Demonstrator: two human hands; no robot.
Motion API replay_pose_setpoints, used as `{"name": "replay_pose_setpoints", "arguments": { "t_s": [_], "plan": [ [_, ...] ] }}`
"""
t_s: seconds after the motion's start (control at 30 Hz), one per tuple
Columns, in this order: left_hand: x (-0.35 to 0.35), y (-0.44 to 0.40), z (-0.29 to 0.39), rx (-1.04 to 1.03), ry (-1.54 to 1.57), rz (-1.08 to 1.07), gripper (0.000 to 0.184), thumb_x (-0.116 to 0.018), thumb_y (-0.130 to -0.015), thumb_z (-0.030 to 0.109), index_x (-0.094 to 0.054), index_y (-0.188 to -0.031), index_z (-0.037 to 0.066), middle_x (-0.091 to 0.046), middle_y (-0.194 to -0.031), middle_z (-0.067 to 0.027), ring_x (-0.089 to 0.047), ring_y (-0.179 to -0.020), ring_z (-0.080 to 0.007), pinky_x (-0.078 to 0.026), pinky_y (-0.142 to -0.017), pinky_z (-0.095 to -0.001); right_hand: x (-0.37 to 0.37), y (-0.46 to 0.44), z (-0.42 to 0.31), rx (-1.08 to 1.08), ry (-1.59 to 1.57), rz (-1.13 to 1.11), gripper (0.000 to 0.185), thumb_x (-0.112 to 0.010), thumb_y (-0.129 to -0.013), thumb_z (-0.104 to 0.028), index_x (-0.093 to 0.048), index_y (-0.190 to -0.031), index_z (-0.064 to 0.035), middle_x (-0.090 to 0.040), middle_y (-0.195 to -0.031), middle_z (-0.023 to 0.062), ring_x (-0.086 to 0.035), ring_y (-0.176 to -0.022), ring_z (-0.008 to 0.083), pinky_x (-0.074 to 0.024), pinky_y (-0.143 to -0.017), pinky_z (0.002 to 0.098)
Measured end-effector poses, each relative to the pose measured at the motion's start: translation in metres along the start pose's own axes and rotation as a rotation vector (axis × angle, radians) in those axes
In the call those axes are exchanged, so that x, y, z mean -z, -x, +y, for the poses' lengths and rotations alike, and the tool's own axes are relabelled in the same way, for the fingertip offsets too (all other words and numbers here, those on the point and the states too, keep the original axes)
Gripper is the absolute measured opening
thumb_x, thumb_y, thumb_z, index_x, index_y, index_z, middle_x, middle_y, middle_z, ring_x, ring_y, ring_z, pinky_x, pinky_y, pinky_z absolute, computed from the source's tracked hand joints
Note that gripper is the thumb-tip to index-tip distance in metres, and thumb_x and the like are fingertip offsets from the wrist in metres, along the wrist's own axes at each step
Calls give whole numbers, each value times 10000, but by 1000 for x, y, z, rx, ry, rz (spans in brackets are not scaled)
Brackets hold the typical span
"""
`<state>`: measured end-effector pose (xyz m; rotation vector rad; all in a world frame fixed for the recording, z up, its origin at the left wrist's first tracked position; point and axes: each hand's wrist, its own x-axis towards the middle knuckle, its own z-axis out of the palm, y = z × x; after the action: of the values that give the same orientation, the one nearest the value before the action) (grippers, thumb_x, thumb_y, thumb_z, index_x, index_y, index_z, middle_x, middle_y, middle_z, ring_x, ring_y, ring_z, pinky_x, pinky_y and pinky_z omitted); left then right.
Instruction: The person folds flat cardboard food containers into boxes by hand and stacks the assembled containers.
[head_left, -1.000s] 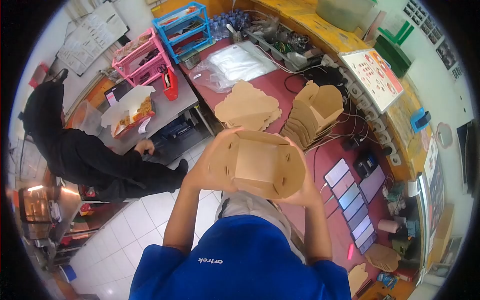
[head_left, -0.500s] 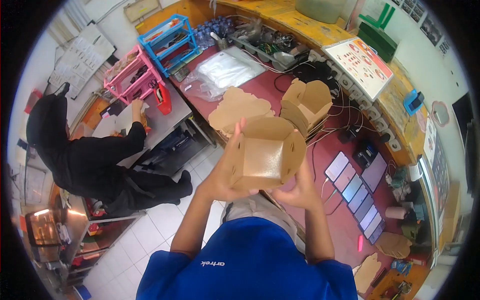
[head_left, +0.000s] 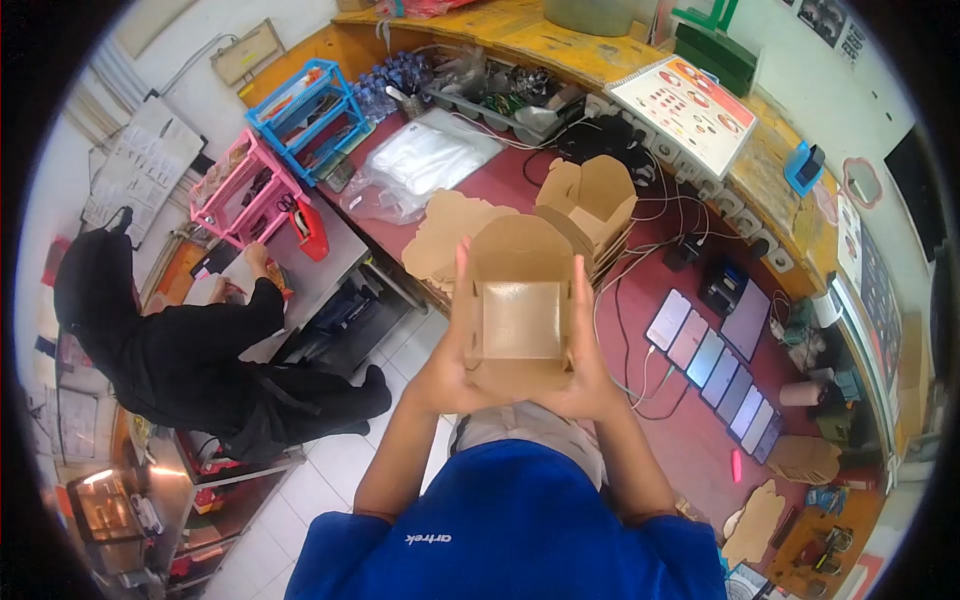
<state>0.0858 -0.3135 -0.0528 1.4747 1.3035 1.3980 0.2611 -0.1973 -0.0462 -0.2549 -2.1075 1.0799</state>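
A brown cardboard food box (head_left: 522,320) is held up in front of my body, its open top facing me and its side walls standing. My left hand (head_left: 452,360) presses along its left wall with the fingers pointing up. On the opposite wall, my right hand (head_left: 592,365) grips in the same way. Just beyond the box, a stack of flat cardboard blanks (head_left: 445,235) lies on the red table. Folded boxes (head_left: 600,200), nested in a stack, stand beside those blanks.
Several phones (head_left: 715,370) lie in a row on the red table (head_left: 650,460) at right, with cables near them. Clear plastic bags (head_left: 430,155) sit at the back. A person in black (head_left: 180,320) works at a metal table on the left, by pink (head_left: 245,190) and blue racks (head_left: 310,115).
Both hands have brought the box's side walls upright and closer together, and the box now sits squarer to me. My view has shifted slightly.
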Motion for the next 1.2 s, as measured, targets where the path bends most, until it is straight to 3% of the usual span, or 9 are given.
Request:
{"name": "replay_pose_setpoints", "arguments": {
  "t_s": [0.1, 0.13, 0.2, 0.27, 0.4, 0.83, 1.0, 1.1, 1.2],
  "plan": [
    [2, -10, 18, -99, 479, 129, 1494, -946, -704, 138, 187, -1677, 136, 50, -1769, -236, -44, -1646, -368, -195, -1287, -530, 1, 4, 1, -184, -467, 108, 1214, -873, -807, -154, -41, -1683, -40, -275, -1663, 223, -331, -1538, 378, -312, -1243, 491],
    [3, -13, 10, -161, 472, 153, 1365, -904, -724, 91, 77, -1667, 191, -101, -1743, -241, -182, -1615, -376, -253, -1265, -538, 3, 6, -1, -283, -606, 187, 1093, -854, -825, -132, -130, -1639, -49, -341, -1593, 188, -394, -1486, 338, -353, -1219, 473],
    [3, -13, 3, -105, 432, 162, 1308, -894, -739, 85, 31, -1660, 171, -161, -1720, -231, -242, -1588, -367, -281, -1248, -534, 4, 8, 3, -403, -736, 283, 848, -822, -850, -110, -289, -1510, -70, -465, -1440, 129, -507, -1382, 271, -418, -1171, 433],
    [3, -13, -1, -113, 335, 171, 1123, -857, -812, 93, -100, -1641, 93, -327, -1636, -198, -368, -1515, -333, -334, -1214, -511, 1, 16, 17, -447, -776, 284, 884, -822, -850, -132, -274, -1539, -59, -471, -1453, 135, -500, -1393, 273, -414, -1173, 431],
    [-16, -21, 11, -11, 415, 334, 923, -806, -893, 112, -244, -1618, 11, -406, -1591, -191, -385, -1506, -296, -340, -1215, -466, -3, 22, 33, -461, -949, 270, 984, -806, -844, -216, -232, -1620, -24, -466, -1528, 155, -477, -1434, 289, -393, -1187, 438],
    [-34, -23, 18, -27, 213, 410, 855, -752, -932, 95, -254, -1620, -9, -425, -1577, -191, -433, -1472, -292, -338, -1223, -453, -11, 24, 42, -407, -1039, 229, 1029, -777, -813, -331, -257, -1637, -1, -443, -1589, 168, -449, -1476, 321, -370, -1207, 459],
    [-30, -14, 19, -197, -413, 499, 612, -725, -940, 95, -502, -1493, -43, -469, -1532, -207, -536, -1391, -302, -468, -1132, -435, -14, 24, 40, -386, -1046, 285, 1003, -764, -831, -302, -245, -1636, -4, -436, -1590, 167, -441, -1479, 321, -352, -1217, 466],
    [-42, -20, 30, -160, -157, 627, 475, -691, -953, 106, -611, -1389, -63, -540, -1472, -224, -576, -1359, -307, -513, -1085, -411, -19, 24, 41, -355, -1006, 298, 1009, -760, -836, -300, -229, -1642, -7, -434, -1591, 168, -437, -1481, 321, -342, -1225, 468],
    [-38, -18, 27, -224, -426, 564, 472, -648, -964, 181, -638, -1366, -66, -605, -1409, -240, -572, -1368, -382, -462, -1129, -461, -26, 28, 46, -383, -889, 313, 1061, -804, -804, -455, -298, -1627, -18, -446, -1598, 163, -445, -1493, 327, -349, -1243, 478]
  ]
}}
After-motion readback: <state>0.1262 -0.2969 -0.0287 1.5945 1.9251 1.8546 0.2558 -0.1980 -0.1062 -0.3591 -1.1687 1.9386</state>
